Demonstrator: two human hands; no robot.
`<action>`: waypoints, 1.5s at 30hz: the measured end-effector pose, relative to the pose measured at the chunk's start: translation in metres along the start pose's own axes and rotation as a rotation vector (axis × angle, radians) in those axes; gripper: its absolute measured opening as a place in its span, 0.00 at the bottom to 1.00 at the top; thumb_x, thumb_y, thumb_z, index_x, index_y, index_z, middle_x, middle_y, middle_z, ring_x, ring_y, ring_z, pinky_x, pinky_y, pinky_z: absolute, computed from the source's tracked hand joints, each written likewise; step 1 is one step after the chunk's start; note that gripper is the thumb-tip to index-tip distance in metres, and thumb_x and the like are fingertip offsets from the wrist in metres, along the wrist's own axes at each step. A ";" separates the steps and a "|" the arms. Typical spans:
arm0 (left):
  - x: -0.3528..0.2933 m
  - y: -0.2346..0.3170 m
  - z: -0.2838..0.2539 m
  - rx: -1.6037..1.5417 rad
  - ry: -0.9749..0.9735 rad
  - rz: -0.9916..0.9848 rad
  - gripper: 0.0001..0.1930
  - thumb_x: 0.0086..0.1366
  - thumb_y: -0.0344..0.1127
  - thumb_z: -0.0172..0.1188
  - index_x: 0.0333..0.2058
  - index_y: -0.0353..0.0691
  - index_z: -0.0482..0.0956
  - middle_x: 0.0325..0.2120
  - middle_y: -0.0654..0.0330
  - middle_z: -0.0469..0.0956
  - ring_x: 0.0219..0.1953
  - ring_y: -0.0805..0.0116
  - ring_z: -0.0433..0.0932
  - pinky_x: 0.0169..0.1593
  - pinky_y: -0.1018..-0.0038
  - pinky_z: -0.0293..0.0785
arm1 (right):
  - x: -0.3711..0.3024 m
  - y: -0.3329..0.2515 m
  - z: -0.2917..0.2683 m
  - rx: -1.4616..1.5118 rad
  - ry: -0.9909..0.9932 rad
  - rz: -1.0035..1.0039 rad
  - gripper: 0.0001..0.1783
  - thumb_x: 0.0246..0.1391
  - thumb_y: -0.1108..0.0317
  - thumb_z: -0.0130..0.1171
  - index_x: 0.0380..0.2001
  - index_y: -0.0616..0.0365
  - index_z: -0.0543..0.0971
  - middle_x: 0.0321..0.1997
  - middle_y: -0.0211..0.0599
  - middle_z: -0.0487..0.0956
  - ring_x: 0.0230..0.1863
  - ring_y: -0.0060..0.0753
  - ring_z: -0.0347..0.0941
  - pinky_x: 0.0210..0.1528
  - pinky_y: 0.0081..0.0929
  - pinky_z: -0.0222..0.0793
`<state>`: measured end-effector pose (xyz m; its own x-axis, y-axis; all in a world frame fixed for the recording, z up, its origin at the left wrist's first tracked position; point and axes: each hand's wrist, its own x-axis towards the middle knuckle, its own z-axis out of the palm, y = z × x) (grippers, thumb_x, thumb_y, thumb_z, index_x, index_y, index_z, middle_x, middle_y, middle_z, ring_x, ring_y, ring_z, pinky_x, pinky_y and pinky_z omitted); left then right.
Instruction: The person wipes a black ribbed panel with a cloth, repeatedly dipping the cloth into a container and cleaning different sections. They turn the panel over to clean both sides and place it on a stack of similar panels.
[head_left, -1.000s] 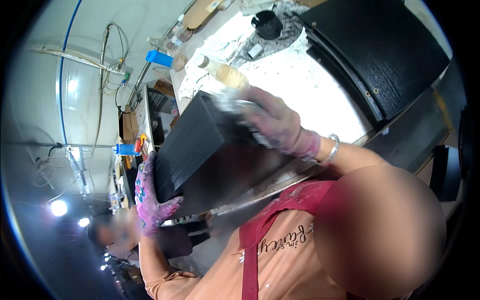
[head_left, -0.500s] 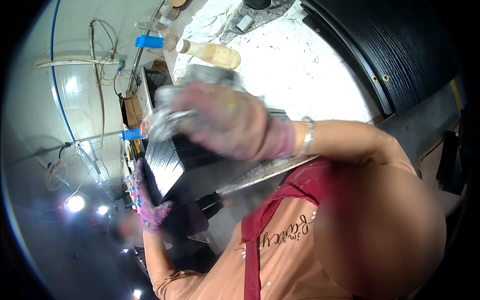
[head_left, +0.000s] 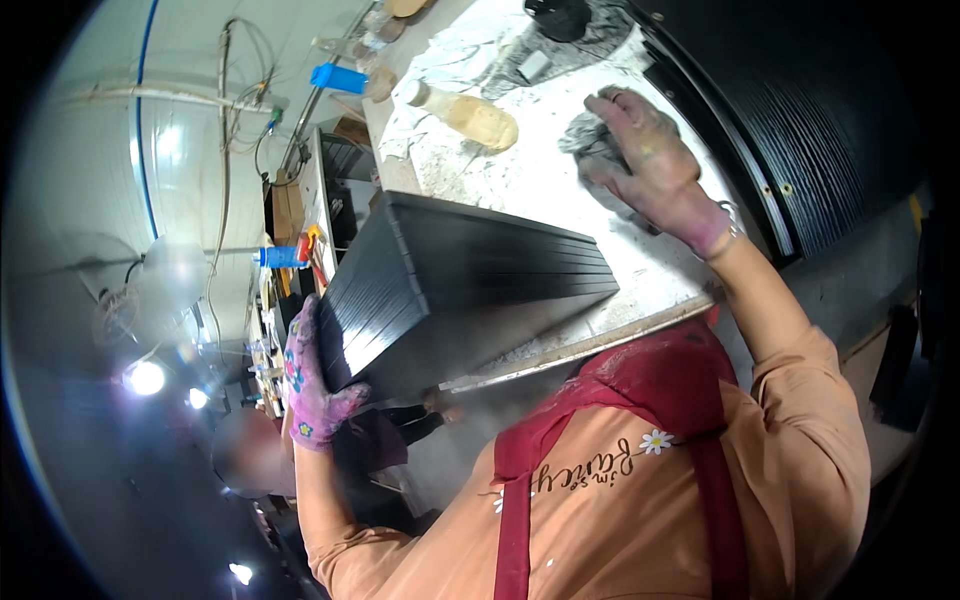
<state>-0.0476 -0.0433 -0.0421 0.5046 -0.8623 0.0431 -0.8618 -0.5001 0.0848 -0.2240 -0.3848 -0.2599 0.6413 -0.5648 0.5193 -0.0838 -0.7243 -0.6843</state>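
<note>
A: What are the fingers doing?

B: The right hand (head_left: 655,165) has the rag (head_left: 588,148) caught between bent fingers and thumb. The left hand (head_left: 318,395) grips 1 end of the box (head_left: 500,260), long fingers along the outer side, thumb across the near edge.

A: And the gloves?

B: Thin, close-fitting fabric, 2 of them. The left glove (head_left: 305,400) is pinkish purple with a flower pattern; the right glove (head_left: 675,175) is duller and stained.

A: The rag?

B: Soft, grey, bunched into folds, over the white sheet (head_left: 540,190). I can't tell how firmly it presses.

A: Where's the box exactly?

B: Its held end juts past the desk (head_left: 600,340); the far end is above the sheet.

A: How does it look?

B: Black, long and angular. The end face shows grain and a bright shine; the long side is darker, with fine parallel lines.

A: Any containers?

B: A see-through bottle (head_left: 465,115), narrow-necked, with something pale yellow in its wide part. Farther out, a round black tub (head_left: 558,18); its contents can't be made out.

A: Beyond those?

B: A black panel (head_left: 810,120), ridged like wood, with 2 small holes.
</note>
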 end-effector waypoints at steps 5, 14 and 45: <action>0.003 0.013 -0.013 0.149 -0.066 0.047 0.52 0.41 0.60 0.65 0.60 0.34 0.57 0.57 0.48 0.62 0.59 0.49 0.59 0.61 0.63 0.53 | -0.004 -0.101 -0.007 0.709 -0.495 -0.069 0.63 0.28 0.53 0.74 0.65 0.55 0.48 0.67 0.48 0.51 0.68 0.44 0.48 0.67 0.29 0.43; -0.133 -0.210 0.120 -1.054 0.798 -0.706 0.21 0.68 0.45 0.41 0.52 0.37 0.66 0.47 0.56 0.71 0.48 0.64 0.71 0.54 0.71 0.67 | -0.016 -0.116 0.033 0.863 -0.306 0.157 0.67 0.20 0.57 0.77 0.64 0.59 0.48 0.62 0.45 0.60 0.63 0.38 0.57 0.63 0.32 0.51; -0.053 -0.133 0.015 -1.196 0.816 0.201 0.32 0.64 0.54 0.47 0.59 0.38 0.57 0.54 0.47 0.63 0.57 0.57 0.63 0.60 0.65 0.60 | 0.096 -0.357 -0.001 0.204 -0.613 -0.255 0.48 0.34 0.63 0.71 0.61 0.53 0.61 0.60 0.38 0.64 0.60 0.34 0.60 0.60 0.27 0.57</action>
<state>0.0397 0.0679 -0.0706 0.6224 -0.4207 0.6600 -0.5693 0.3354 0.7506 -0.1333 -0.1803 0.0348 0.9420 -0.0176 0.3351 0.2339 -0.6818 -0.6931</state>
